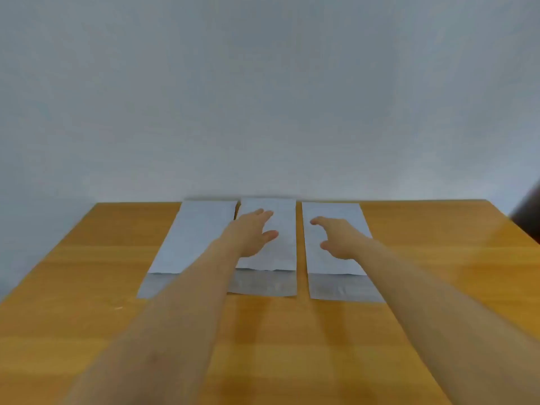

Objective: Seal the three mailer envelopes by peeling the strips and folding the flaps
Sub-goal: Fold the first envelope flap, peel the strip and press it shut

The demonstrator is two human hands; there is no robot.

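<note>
Three envelopes (flaps open), empty hands above

In front of me a plain grey-white wall fills the upper frame. Below it lies my glossy wooden table. A dark object sits at the right edge.

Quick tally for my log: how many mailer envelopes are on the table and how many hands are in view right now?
Mailer envelopes: 3, namely left envelope, middle envelope, right envelope, side by side on the wooden table, flaps unfolded.
Hands: 2, namely left hand, right hand, both open, holding nothing.
Total: 5
</note>
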